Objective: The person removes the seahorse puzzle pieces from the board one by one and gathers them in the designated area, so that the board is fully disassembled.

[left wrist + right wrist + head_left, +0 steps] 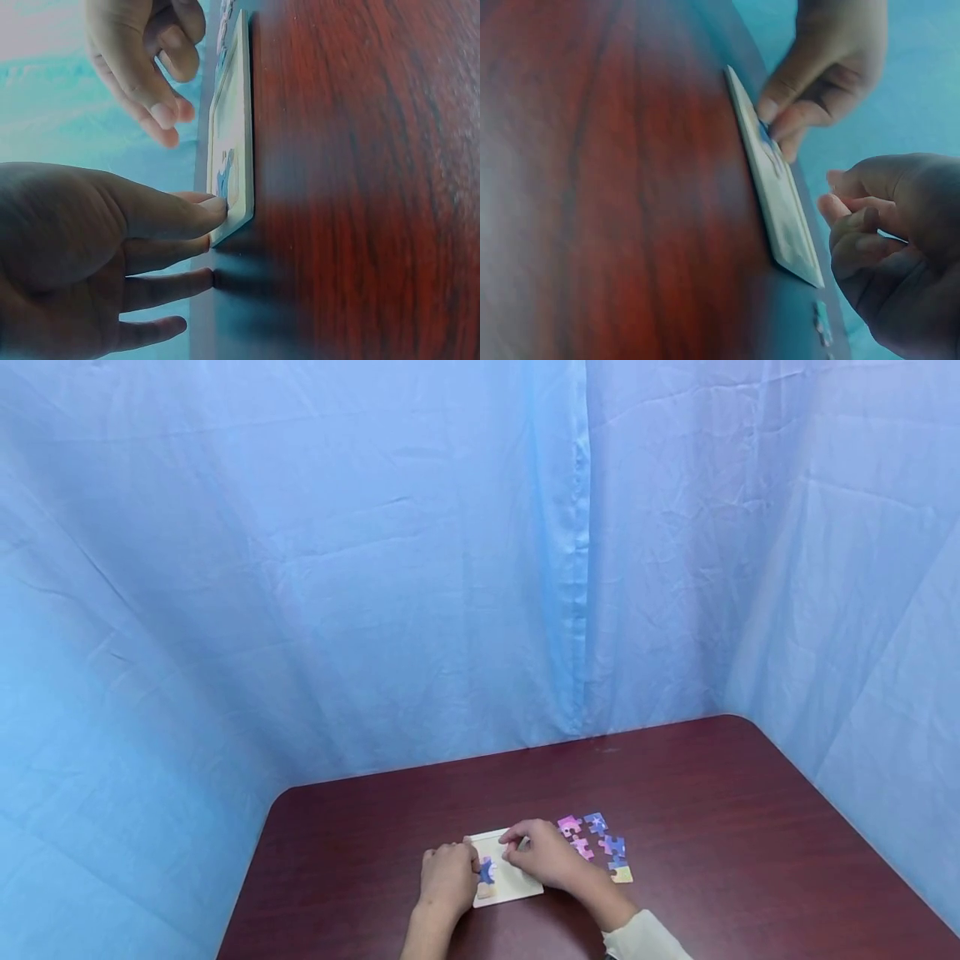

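Note:
A cream puzzle tray [517,887] lies flat on the table, with a few joined blue and beige puzzle pieces [486,870] along its left side. At that side my left hand [447,881] grips the tray's edge, the thumb resting beside the blue piece. The left wrist view shows the other fingers of this left hand [112,255] stretched out along the table. Over the tray's upper right part hovers my right hand [547,857], its fingers loosely bent. Nothing shows between the fingertips of this right hand [892,240] in the right wrist view.
Loose pink puzzle pieces [570,827] and blue and yellow puzzle pieces [615,847] lie on the dark red table [675,777], right of the tray and partly behind my right hand. Light blue curtains [375,568] hang around the table's back and sides.

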A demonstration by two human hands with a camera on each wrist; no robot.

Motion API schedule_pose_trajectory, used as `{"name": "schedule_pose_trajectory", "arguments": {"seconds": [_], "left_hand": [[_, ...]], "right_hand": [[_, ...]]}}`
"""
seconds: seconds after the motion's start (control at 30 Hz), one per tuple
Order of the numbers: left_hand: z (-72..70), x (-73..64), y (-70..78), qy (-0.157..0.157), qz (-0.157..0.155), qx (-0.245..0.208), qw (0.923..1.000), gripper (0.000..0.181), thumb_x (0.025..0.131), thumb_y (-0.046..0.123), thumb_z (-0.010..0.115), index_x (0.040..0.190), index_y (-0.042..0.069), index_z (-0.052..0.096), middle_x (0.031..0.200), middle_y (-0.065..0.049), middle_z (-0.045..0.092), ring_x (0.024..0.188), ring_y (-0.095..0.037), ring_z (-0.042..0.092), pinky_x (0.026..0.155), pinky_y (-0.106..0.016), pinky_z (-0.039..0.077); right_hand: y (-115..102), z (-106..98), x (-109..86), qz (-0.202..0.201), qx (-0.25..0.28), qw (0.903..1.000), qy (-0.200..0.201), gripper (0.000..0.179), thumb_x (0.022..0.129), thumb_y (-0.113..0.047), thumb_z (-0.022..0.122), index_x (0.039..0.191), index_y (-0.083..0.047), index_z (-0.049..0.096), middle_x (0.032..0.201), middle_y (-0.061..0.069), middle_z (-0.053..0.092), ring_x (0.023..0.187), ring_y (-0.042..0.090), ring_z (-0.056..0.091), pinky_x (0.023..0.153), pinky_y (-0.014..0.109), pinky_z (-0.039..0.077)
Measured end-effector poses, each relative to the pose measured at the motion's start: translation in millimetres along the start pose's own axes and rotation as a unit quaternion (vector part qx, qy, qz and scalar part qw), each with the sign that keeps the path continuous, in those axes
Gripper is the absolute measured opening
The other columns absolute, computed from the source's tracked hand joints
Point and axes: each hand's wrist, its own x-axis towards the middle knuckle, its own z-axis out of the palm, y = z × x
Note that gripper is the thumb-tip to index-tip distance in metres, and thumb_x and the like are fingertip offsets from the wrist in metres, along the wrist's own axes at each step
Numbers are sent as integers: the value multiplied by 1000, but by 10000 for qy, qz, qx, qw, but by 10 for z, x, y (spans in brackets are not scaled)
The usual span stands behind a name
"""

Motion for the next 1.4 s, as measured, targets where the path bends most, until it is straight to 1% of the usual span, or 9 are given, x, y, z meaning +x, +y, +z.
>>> {"name": "schedule_pose_trajectory", "arguments": {"seconds": [0.17,0.33,0.5,0.77,0.9,1.03,1.1,1.27,1.4], "left_hand": [[-7,-11,-17,79,67,-44,9999,27,72,6,87,66,19,65,71,4,67,74,-19,67,80,-46,48],[-15,-17,-30,102,100,-70,9999,26,72,6,87,66,19,65,69,5,66,73,-18,66,82,-47,49],[-23,-17,-31,44,48,-61,10000,28,72,5,86,66,20,63,68,6,63,72,-17,64,83,-49,49],[-31,-24,-17,9,94,-70,9999,32,72,3,84,64,19,57,65,7,58,67,-16,59,80,-46,48],[-48,-24,-31,-100,150,-146,9997,32,73,12,86,65,20,56,66,6,57,67,-15,57,75,-43,44],[-73,-20,-27,-313,133,-337,9989,30,75,23,90,69,18,61,70,5,59,69,-15,55,73,-42,41],[-80,-18,-23,-354,108,-383,9986,29,74,24,91,70,17,64,72,3,62,69,-16,57,73,-42,42],[-64,-16,-35,-123,190,-166,9996,31,68,25,95,74,16,66,71,1,68,68,-20,63,72,-42,46],[-54,-9,-43,-31,186,-124,9997,38,64,24,97,81,16,64,70,0,70,66,-24,66,69,-40,48]], "right_hand": [[11,143,-10,-167,233,9994,-169,25,86,-4,79,109,5,77,87,5,69,70,-3,54,64,18,46],[23,231,-2,-343,-95,9989,-317,32,86,-7,80,117,3,78,88,2,66,73,-2,51,66,19,45],[21,263,-2,-473,-351,9979,-273,32,85,-8,80,116,1,79,84,3,63,71,-2,48,65,19,42],[-3,298,-17,-270,-452,9986,-49,21,84,-6,80,105,-2,82,82,0,62,71,-2,47,66,20,42],[-2,308,7,-214,-377,9991,-25,16,81,-2,79,96,-5,80,78,-2,62,70,-2,48,65,20,42],[-4,303,33,-102,-322,9994,-53,17,76,1,75,91,-7,77,71,-7,58,63,-2,46,60,20,41],[-24,306,38,4,-282,9996,-61,18,74,1,73,89,-7,75,69,-8,55,60,-2,45,58,20,39],[-78,331,48,244,-212,9995,-55,18,71,2,69,85,-9,72,67,-11,50,58,0,44,56,19,38],[-87,331,61,285,-312,9991,-1,19,70,2,71,84,-11,70,71,-8,53,62,1,46,59,20,39]]}}
